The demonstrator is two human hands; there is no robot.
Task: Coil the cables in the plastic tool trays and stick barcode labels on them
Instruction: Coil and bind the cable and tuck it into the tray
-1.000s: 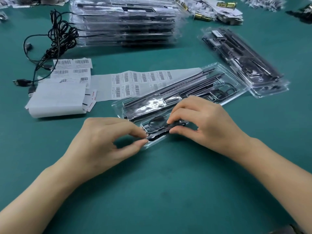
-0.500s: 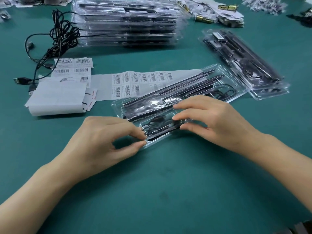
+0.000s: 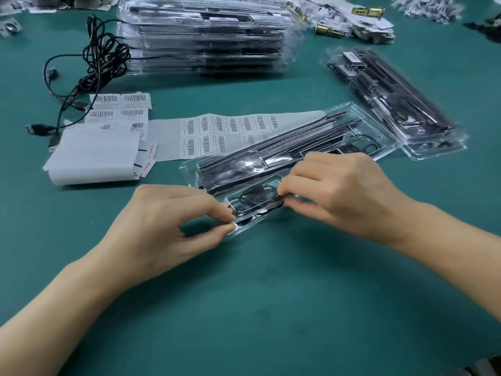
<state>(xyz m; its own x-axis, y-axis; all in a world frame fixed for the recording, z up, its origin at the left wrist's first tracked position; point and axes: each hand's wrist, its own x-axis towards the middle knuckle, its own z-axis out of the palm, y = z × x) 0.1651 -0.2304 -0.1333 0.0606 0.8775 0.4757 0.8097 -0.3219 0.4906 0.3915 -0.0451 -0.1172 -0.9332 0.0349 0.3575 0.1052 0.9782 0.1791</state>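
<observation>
A clear plastic tool tray (image 3: 360,119) with long black tools lies slantwise in the middle of the green table. In its near compartment sits a coiled black cable (image 3: 253,195). My left hand (image 3: 165,226) pinches the tray's near left corner between thumb and forefinger. My right hand (image 3: 339,191) has its fingertips curled onto the right end of that compartment, pinching the cable's black strand there. A strip of barcode labels (image 3: 230,131) lies just behind the tray, partly under it.
A tall stack of filled trays (image 3: 206,39) stands at the back. Two more trays (image 3: 393,101) lie at the right. Loose black cables (image 3: 100,58) sprawl at the back left, above torn label sheets (image 3: 119,107) and folded backing paper (image 3: 95,156).
My right hand has slid to the right along the tray's cable compartment. My left hand keeps its pinch on the near corner.
</observation>
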